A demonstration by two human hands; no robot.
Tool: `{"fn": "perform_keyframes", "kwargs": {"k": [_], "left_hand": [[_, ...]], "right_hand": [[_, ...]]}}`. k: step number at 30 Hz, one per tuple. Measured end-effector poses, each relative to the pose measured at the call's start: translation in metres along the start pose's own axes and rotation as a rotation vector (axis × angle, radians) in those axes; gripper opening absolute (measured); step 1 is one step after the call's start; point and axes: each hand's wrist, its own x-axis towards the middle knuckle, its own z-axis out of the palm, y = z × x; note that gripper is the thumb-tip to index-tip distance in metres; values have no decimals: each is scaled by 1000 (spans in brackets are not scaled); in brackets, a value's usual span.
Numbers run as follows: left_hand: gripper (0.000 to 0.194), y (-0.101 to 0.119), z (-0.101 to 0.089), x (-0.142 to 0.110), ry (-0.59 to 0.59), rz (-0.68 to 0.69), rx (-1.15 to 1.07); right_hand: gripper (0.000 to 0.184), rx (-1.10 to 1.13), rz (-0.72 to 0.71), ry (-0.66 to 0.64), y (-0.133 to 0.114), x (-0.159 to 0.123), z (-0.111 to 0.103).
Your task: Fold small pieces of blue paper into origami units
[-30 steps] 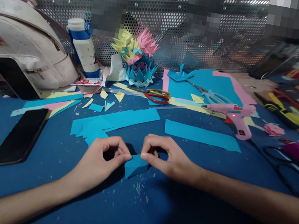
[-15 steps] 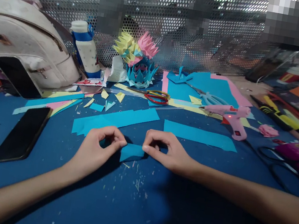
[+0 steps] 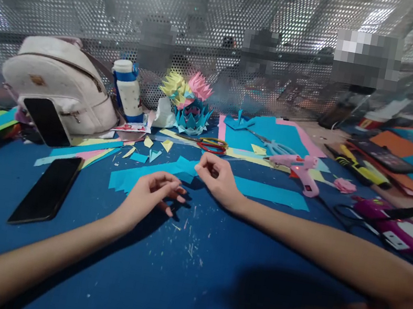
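Observation:
My right hand point(image 3: 218, 182) is closed in a pinch at the corner of a small piece of blue paper point(image 3: 187, 168). The piece overlaps a stack of blue paper strips point(image 3: 133, 176) in view, so its outline is hard to separate from them. My left hand point(image 3: 155, 193) hovers just below the stack, its fingers loosely apart and holding nothing. Another blue strip point(image 3: 273, 193) lies on the table, partly behind my right wrist. Tiny paper scraps point(image 3: 189, 250) are scattered on the blue tabletop in front of my hands.
Behind the strips lie red-handled scissors point(image 3: 214, 146), a pink glue gun point(image 3: 300, 169) and blue-handled scissors point(image 3: 281, 148). Folded paper flowers point(image 3: 193, 115) stand near the mesh wall. Two phones, one a dark phone point(image 3: 49, 188), a bottle point(image 3: 129, 90) and a white backpack point(image 3: 59, 80) are at left.
My right hand has carried the small blue paper up and away towards the strips. My left hand has let go of it and its fingers have spread. The camera view has shifted.

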Motion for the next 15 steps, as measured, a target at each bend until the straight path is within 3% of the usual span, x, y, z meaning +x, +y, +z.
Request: {"fn": "perform_keyframes", "kwargs": {"k": [8,12,15], "left_hand": [[21,-9,-10,13,109,76,-163],[21,-11,-17,16,147,101,-121],[22,-12,-21,16,105,108,-45]], "right_hand": [[14,-297,-403,-216,-4,0,18],[16,-289,-406,-272,4,4,22],[14,-186,-417,-254,4,8,20]]}}
